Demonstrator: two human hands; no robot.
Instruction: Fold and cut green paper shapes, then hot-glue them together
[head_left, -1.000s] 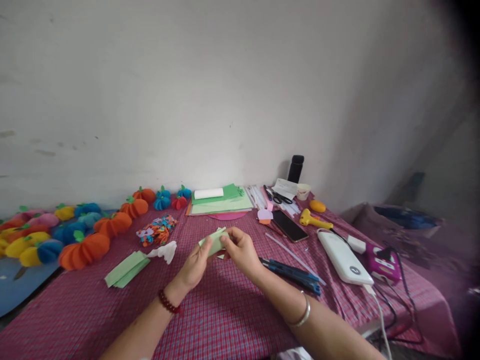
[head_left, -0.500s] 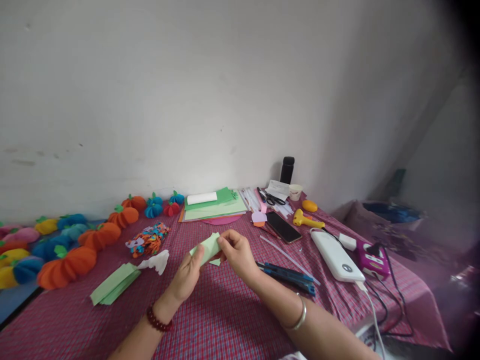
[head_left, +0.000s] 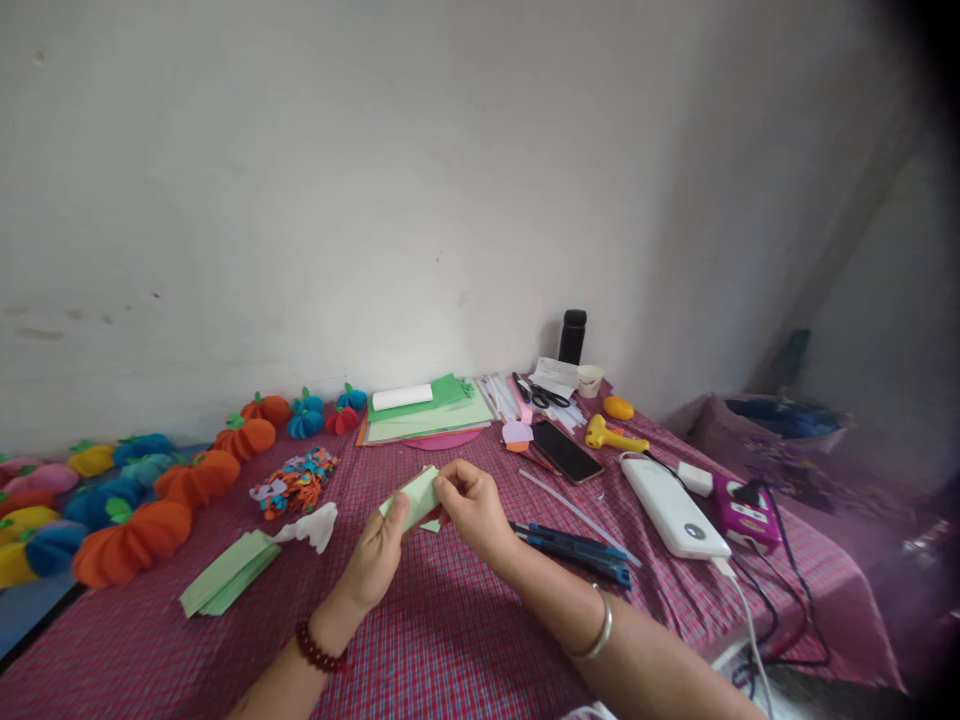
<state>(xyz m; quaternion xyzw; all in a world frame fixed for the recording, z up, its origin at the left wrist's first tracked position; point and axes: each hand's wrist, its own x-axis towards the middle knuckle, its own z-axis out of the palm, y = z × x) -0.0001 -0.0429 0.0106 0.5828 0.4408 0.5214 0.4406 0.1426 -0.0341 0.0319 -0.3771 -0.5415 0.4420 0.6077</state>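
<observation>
A person's left hand (head_left: 377,562) and right hand (head_left: 470,508) meet above a red checked tablecloth (head_left: 450,640), both pinched on a folded strip of light green paper (head_left: 414,497) held between them, fingers closed on its ends. Just left of the left hand lie a crumpled white tissue (head_left: 311,524) and a stack of green paper strips (head_left: 225,572); beyond those, orange paper pumpkins (head_left: 131,540). Right of the right hand rest blue-handled cutters (head_left: 577,548), a white power bank (head_left: 671,492) and, farther off, a black phone (head_left: 566,451)
</observation>
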